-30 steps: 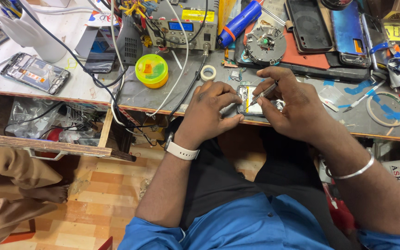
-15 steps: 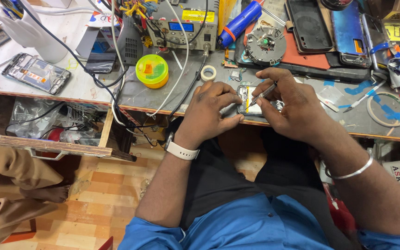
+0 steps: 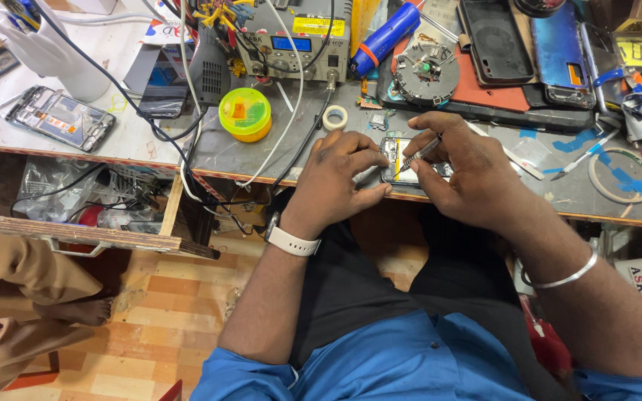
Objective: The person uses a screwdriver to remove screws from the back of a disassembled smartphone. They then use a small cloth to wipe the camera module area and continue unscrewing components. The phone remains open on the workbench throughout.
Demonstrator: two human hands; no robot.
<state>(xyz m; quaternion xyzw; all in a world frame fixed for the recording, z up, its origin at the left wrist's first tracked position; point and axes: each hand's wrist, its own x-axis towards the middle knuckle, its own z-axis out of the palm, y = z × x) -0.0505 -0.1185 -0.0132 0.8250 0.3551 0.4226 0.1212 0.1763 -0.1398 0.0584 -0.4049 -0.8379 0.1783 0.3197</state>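
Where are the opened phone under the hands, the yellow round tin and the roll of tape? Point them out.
opened phone (image 3: 393, 157): head view, on its exposed left edge between the hands.
yellow round tin (image 3: 244, 113): head view, middle of its green lid.
roll of tape (image 3: 334, 117): head view, on its white ring.

A single head-worn camera looks steeply down from above the seated person, facing forward over a cluttered grey workbench (image 3: 261, 160). It sits close: the forearms, blue shirt and lap fill the lower frame, both hands meet near centre, and the wooden floor (image 3: 150, 327) shows below at left. No second view exists.
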